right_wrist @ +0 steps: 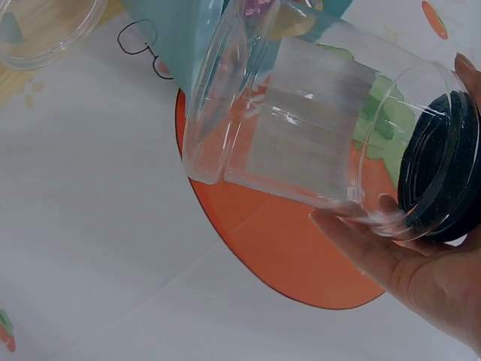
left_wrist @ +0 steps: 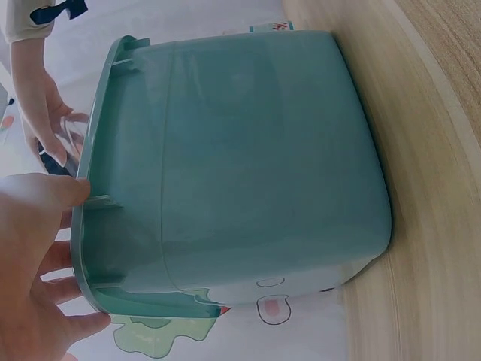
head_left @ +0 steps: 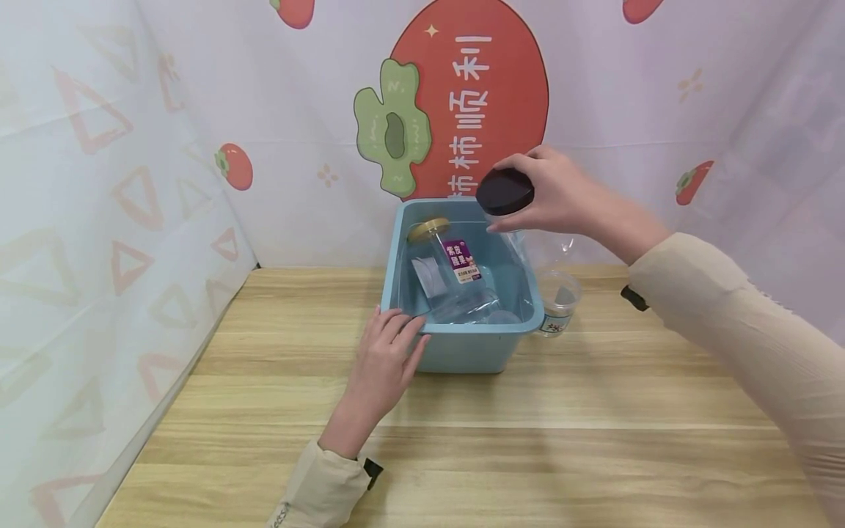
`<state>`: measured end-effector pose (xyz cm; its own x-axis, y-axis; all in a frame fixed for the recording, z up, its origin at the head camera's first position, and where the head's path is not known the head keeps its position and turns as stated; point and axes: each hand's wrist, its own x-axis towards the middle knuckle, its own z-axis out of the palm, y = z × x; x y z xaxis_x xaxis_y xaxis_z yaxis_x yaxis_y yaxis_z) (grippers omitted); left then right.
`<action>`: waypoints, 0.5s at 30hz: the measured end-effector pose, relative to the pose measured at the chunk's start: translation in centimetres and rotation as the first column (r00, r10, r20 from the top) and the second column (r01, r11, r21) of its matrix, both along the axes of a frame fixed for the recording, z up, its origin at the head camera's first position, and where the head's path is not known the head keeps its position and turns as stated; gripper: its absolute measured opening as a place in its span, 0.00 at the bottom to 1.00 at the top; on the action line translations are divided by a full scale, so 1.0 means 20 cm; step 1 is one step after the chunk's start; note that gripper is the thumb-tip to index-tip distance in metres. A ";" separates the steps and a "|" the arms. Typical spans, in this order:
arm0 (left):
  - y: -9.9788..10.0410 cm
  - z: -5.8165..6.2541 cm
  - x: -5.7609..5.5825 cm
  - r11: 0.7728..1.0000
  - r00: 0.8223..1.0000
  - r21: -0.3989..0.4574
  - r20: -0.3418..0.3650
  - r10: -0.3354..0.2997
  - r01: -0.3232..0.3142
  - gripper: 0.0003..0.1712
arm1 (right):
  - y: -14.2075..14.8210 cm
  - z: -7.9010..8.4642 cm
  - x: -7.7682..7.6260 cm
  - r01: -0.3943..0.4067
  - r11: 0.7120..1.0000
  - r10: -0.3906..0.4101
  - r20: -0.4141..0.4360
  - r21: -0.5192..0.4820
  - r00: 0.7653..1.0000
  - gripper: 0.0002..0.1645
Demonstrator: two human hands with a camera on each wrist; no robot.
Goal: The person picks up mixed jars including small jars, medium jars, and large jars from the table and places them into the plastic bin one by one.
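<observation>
My left hand (head_left: 383, 356) grips the near left rim of a light blue plastic bin (head_left: 469, 352). In the left wrist view its thumb lies on the outer side of the rim, with other fingers behind it. Above the bin's far right part, my right hand (head_left: 568, 194) holds a clear plastic jar (right_wrist: 308, 128) by its black-lidded end (head_left: 505, 192). The right wrist view shows the jar tilted, with a pale label. Inside the bin lies a clear jar with a gold lid (head_left: 429, 229) and purple label (head_left: 457, 253), among other clear plastic pieces.
A clear plastic tub (head_left: 557, 323) with a blue-edged label stands on the wooden table (head_left: 277, 381), close against the bin's right side. Behind the bin hangs a white cloth (head_left: 297, 95) printed with persimmons; another cloth borders the left side.
</observation>
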<state>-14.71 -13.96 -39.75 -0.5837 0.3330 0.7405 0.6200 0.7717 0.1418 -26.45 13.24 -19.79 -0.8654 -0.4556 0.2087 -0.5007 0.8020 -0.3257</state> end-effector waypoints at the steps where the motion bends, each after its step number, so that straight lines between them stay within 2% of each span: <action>1: 0.00 0.00 0.00 1.000 1.000 0.001 0.000 -0.002 0.002 0.13 | -0.01 0.00 0.00 -0.001 1.000 0.001 0.003 0.002 1.000 0.52; 15: 0.00 0.00 0.00 1.000 1.000 0.001 0.004 -0.005 0.005 0.13 | -0.08 -0.02 -0.01 -0.019 1.000 0.019 0.032 0.006 0.999 0.51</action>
